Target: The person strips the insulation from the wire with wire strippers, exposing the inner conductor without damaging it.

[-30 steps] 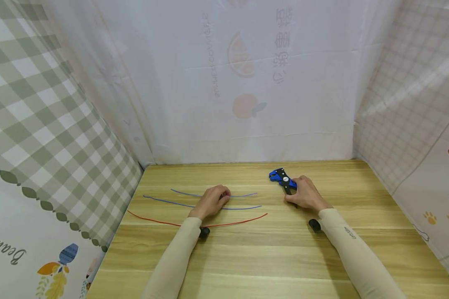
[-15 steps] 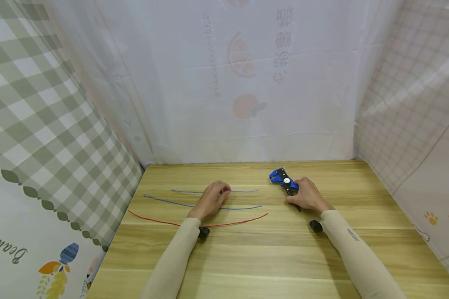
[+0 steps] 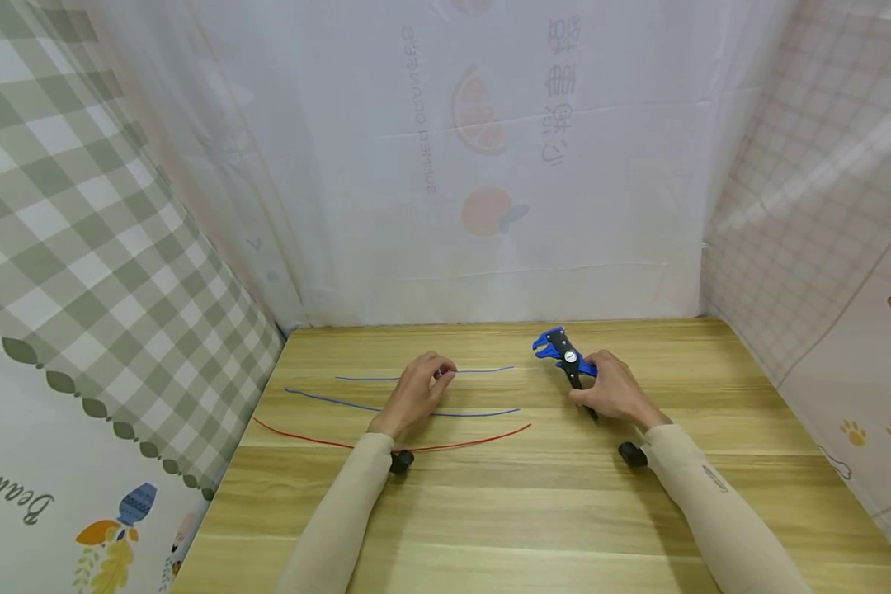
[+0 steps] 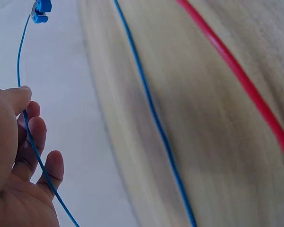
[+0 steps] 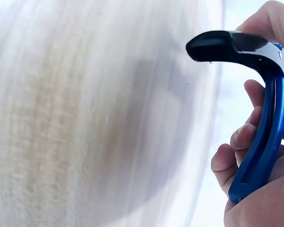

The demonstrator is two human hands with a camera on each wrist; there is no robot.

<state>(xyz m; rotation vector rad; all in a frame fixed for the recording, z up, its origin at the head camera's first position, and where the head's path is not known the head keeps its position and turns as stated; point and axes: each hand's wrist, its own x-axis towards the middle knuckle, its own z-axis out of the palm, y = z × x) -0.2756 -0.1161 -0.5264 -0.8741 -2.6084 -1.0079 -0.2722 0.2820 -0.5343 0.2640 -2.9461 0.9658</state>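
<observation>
My left hand (image 3: 414, 394) pinches a thin blue wire (image 3: 486, 370) between thumb and fingertips near its middle. In the left wrist view that wire (image 4: 20, 56) runs on across the palm, and its upper end appears close to the blue jaws of a wire stripper (image 4: 41, 6). On the right, my right hand (image 3: 615, 389) grips the blue and black wire stripper (image 3: 570, 358) by its handles, with its head pointing up and left and its jaws apart. The right wrist view has the blue handle (image 5: 260, 142) lying against the palm and fingers.
A second blue wire (image 3: 483, 415) lies on the wooden table (image 3: 520, 520) under my left wrist. Nearer, a red wire (image 3: 297, 435) passes below the left forearm. A white curtain (image 3: 609, 272) stands behind the table, with patterned cloth (image 3: 141, 272) at the left side.
My left hand has raised the far blue wire and moved it slightly away from me. The stripper has shifted a little right in my right hand, its jaws now wider apart.
</observation>
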